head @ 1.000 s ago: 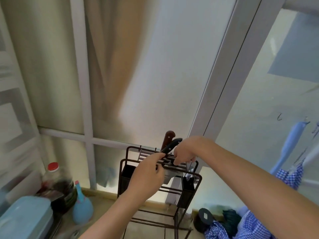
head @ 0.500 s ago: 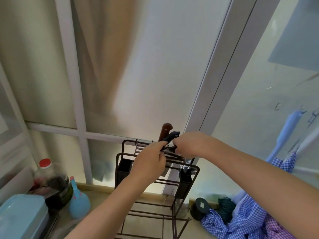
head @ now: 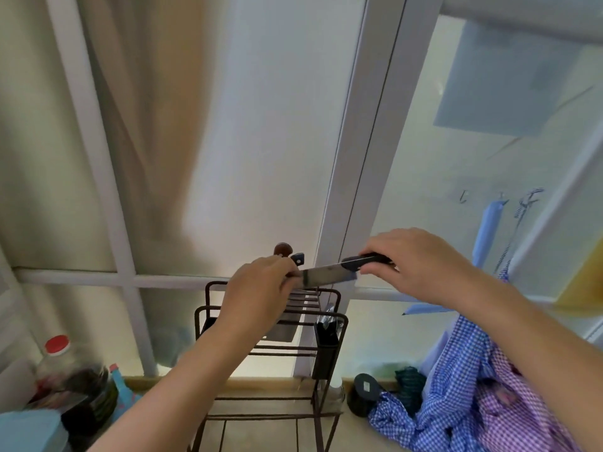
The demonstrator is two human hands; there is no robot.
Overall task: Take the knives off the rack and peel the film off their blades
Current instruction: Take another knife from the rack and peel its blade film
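A black-handled knife (head: 326,275) lies level in the air just above the dark wire rack (head: 329,321). My right hand (head: 414,265) grips its handle. My left hand (head: 261,295) pinches the tip end of the blade; the film itself is too faint to make out. Behind my left hand, a brown-handled knife (head: 282,249) and a second dark handle (head: 298,258) stick up from the rack. A wide blade (head: 284,331) hangs inside the rack, partly hidden by my left wrist.
A red-capped bottle (head: 57,360) and a light blue lidded box (head: 29,430) stand at lower left. Blue and pink checked cloth (head: 473,402) is heaped at lower right beside a black round object (head: 363,391). Frosted window panes rise close behind the rack.
My right hand has drawn the black-handled knife up out of the rack and swung it level to the right. My left hand has shifted from the rack top to the blade.
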